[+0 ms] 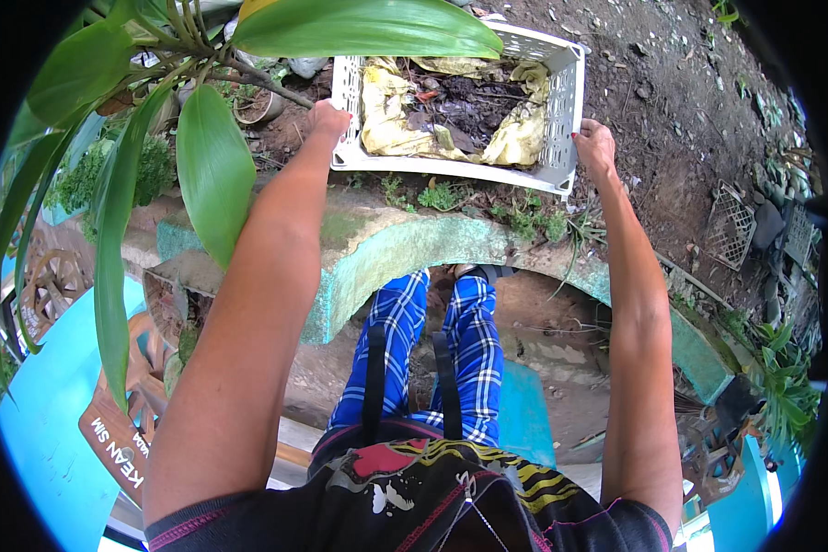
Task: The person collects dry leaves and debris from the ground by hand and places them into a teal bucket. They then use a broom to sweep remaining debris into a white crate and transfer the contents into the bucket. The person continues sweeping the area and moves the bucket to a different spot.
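A white plastic crate (pixel 448 165) with perforated walls is in front of me, beyond a low concrete border. Crumpled yellowish sheeting (pixel 386 114) lines it, and dark soil with dry leaves (pixel 466 103) lies inside. My left hand (pixel 329 119) is closed on the crate's left end. At the opposite end, my right hand (pixel 595 146) grips the right side near the rim. The fingers of both hands are partly hidden by the crate's walls. A broad green leaf (pixel 366 27) hangs over the crate's far left part.
A leafy plant's stem (pixel 265 81) reaches close to my left hand. The curved, green-painted concrete border (pixel 421 238) runs between my legs and the crate. Bare soil (pixel 662 83) with debris extends to the right, where a mesh crate (pixel 730 224) lies.
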